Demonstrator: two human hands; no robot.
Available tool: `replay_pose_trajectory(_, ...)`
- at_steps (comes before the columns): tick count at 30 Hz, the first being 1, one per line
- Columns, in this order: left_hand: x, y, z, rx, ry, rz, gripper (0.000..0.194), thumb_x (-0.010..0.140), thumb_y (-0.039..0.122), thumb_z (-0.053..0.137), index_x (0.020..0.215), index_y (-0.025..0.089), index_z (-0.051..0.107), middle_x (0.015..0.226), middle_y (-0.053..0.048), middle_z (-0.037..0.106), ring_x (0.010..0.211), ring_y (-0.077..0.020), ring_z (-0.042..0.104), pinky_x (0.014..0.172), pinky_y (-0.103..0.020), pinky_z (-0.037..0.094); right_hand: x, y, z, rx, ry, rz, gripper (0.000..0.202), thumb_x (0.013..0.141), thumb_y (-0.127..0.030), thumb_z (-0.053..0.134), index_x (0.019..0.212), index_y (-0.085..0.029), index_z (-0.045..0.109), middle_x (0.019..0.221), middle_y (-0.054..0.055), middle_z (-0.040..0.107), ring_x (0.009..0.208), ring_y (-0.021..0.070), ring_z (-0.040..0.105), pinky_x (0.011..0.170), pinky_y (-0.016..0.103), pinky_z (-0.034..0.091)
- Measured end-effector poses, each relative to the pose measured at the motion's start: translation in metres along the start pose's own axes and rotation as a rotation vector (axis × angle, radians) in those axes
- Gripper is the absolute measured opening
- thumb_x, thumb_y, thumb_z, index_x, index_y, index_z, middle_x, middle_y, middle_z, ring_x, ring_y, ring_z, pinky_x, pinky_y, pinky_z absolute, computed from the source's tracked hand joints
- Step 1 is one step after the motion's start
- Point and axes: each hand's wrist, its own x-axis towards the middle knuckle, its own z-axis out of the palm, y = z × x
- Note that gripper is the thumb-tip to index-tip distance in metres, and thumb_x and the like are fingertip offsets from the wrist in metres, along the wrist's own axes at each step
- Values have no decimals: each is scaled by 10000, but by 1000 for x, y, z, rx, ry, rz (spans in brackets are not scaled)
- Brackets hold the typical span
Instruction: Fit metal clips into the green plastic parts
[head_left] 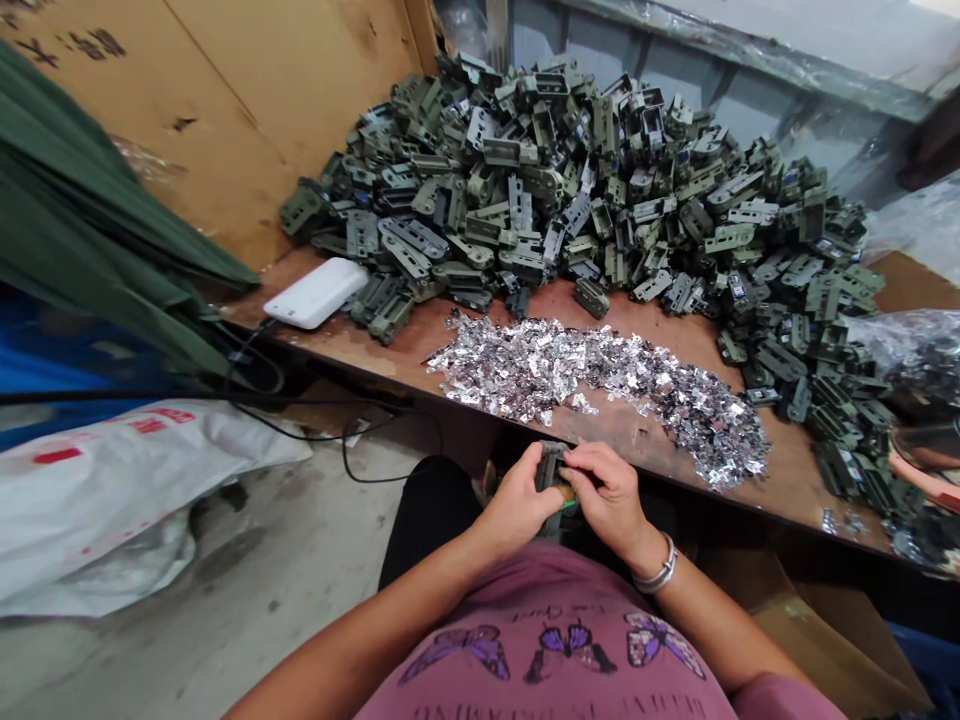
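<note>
Close to my body, just below the table's front edge, my left hand [520,503] is closed round a dark green housing [550,468], with its thumb toward the housing's middle. My right hand [609,494], with a metal bracelet at its wrist, has its fingers pinched against the right side of the same housing. Whether a small part sits between those fingertips is hidden. Something yellow and green shows between the hands. Beyond them, a long heap of small shiny metal clips [540,365] lies along the front of the brown table [634,435].
A large pile of green housings [517,180] covers the back and right of the table. A white power bank [316,292] with a cable lies at the left edge. A white sack [127,490] is on the floor at left, a cardboard box [840,640] at lower right.
</note>
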Motion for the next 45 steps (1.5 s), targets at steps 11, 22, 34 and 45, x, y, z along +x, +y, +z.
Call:
replay_pose_trajectory(11,-1,-4,0,190,79,24,213,697,226,584,866,184,462,778,28,474,701,-135,423,655,-280,380,-5,2,4,-64,9,-24,179,874,-94,606,964,-214,703,877,56,696,800,162,670,722,291,574)
replay_pose_trajectory(22,-3,-10,0,209,114,93,193,695,170,584,845,200,467,751,35,483,695,-136,468,642,-269,399,-8,4,4,-137,-10,-81,210,885,-75,588,1011,-205,695,903,70,711,811,158,686,721,283,592)
replay_pose_trajectory(34,-10,1,-6,494,-8,95,283,716,229,636,848,223,385,731,46,465,668,-143,468,597,-275,361,-5,-1,-6,-180,-192,-195,230,931,-120,530,1067,-210,692,898,86,718,798,168,683,675,278,582)
replay_pose_trajectory(45,-13,12,-19,599,212,466,242,874,262,523,661,215,419,667,15,415,635,-147,413,609,-289,342,-26,2,-17,-83,-158,147,167,909,-173,578,1044,-188,675,872,53,713,747,152,669,668,260,550)
